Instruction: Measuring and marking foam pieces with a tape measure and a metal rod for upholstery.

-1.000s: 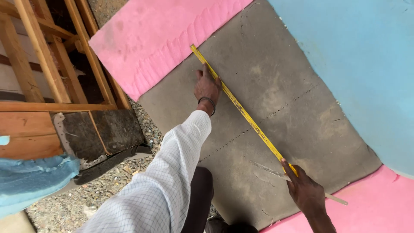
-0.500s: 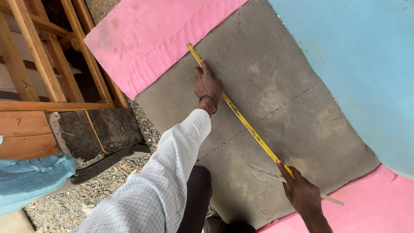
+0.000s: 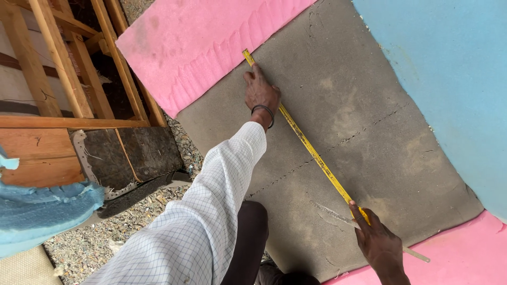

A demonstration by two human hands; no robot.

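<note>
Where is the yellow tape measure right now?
The yellow tape measure lies diagonally across the grey foam sheet, pinned by the left hand and right hand.

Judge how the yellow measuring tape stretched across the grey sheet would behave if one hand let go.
The yellow tape is thin and narrow, and stays straight only pinned by the left hand and right hand, so it would probably go slack or curl. It looks light. Lying flat on the grey sheet, it seems unlikely to roll.
</note>
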